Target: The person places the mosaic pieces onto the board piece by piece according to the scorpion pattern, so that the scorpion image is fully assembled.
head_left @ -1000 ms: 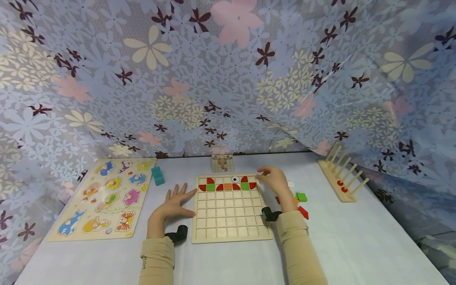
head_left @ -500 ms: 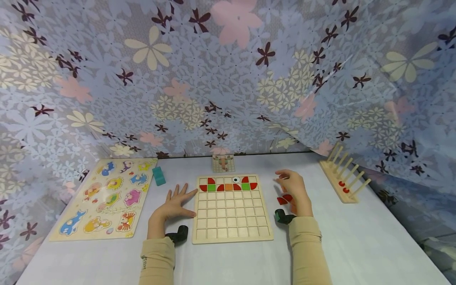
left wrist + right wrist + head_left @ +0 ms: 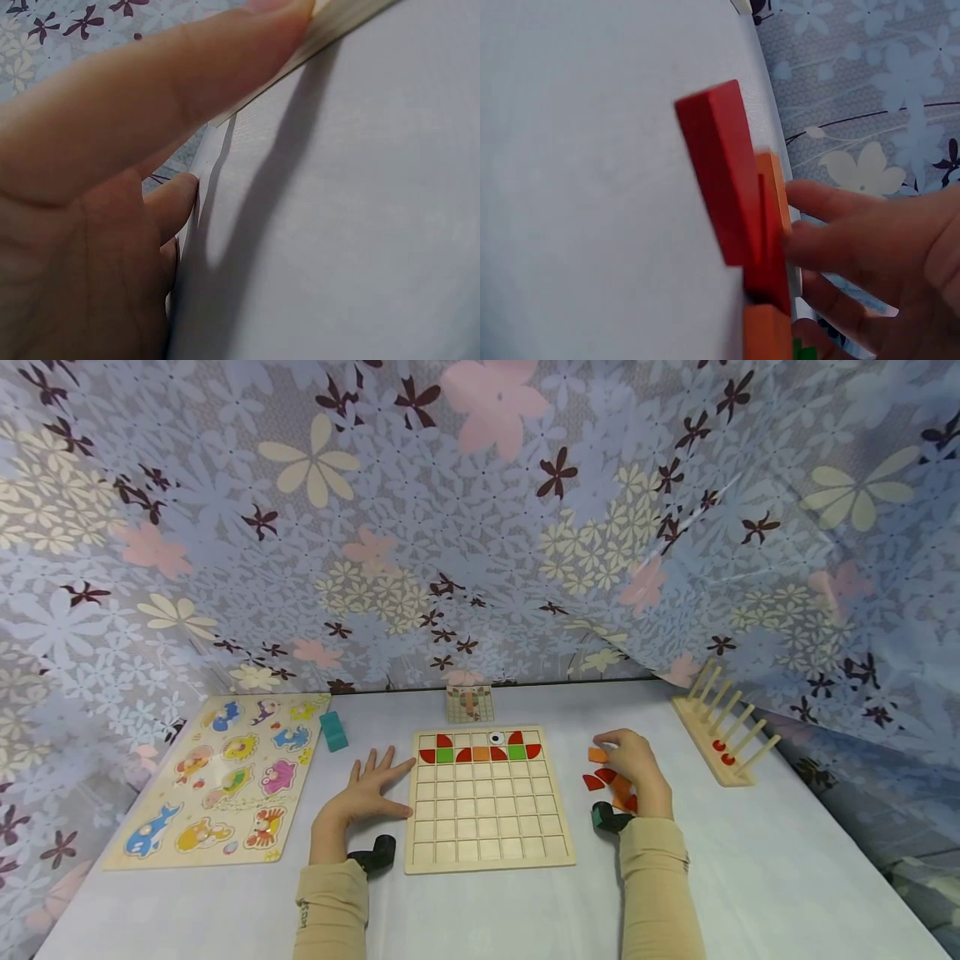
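Observation:
My left hand (image 3: pixel 367 799) lies with spread fingers at the left edge of a wooden grid board (image 3: pixel 477 818). Its thumb and a fingertip touch the frame; the left wrist view shows the thumb (image 3: pixel 187 82) against the board's side. Red quarter pieces (image 3: pixel 427 756), green squares (image 3: pixel 518 752), an orange square (image 3: pixel 481 753) and an eye disc (image 3: pixel 497 738) fill cells in the top two rows. My right hand (image 3: pixel 637 766) hovers over loose pieces right of the board, fingertips beside an orange square (image 3: pixel 597 754). Red pieces (image 3: pixel 718 172) and a partly hidden green piece (image 3: pixel 808 351) are near it.
A small pattern card (image 3: pixel 470 703) stands behind the board. To the left lie an animal puzzle board (image 3: pixel 247 760) and a teal block (image 3: pixel 333 732). A peg rack (image 3: pixel 708 739) with red beads stands at the right. A flowered cloth (image 3: pixel 480 568) hangs behind the table.
My right hand has moved from the board's top right corner out to the loose pieces on the right. My left hand stays where it was.

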`<state>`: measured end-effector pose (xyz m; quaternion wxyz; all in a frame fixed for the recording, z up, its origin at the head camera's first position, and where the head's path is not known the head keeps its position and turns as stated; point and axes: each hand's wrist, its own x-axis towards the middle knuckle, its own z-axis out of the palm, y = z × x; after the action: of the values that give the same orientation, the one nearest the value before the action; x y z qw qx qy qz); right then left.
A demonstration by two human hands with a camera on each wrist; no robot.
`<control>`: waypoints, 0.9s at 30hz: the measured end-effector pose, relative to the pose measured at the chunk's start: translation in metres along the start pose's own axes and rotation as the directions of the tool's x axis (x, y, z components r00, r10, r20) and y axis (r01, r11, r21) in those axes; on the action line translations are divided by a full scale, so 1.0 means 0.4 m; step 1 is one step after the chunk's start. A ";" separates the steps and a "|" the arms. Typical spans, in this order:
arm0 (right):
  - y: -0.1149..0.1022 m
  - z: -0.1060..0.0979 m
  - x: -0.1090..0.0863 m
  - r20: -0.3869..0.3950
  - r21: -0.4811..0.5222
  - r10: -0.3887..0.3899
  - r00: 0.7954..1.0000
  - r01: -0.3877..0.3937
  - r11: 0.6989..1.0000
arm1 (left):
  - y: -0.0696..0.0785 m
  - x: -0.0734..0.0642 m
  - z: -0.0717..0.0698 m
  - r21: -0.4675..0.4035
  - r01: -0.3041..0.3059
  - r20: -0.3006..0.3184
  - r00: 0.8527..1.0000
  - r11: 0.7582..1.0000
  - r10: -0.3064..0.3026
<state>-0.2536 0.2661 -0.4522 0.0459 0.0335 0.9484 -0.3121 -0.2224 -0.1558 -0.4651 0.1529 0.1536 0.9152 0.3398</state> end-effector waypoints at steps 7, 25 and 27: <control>-0.010 0.003 -0.005 -0.041 0.056 0.006 0.999 -0.004 0.998 | 0.002 -0.003 0.000 0.004 -0.006 0.003 1.000 1.000 0.006; -0.118 -0.006 -0.012 0.162 0.974 -0.007 0.987 -0.159 0.164 | -0.002 0.000 0.003 -0.003 -0.006 -0.002 1.000 1.000 0.006; -0.119 -0.003 -0.012 0.154 0.969 -0.026 0.988 -0.146 0.198 | -0.003 0.002 0.003 -0.005 -0.007 -0.004 1.000 1.000 0.007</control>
<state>-0.2535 0.2283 -0.4226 0.0907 0.0704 0.5293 -0.8406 -0.2228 -0.1558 -0.4670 0.1501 0.1556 0.9141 0.3431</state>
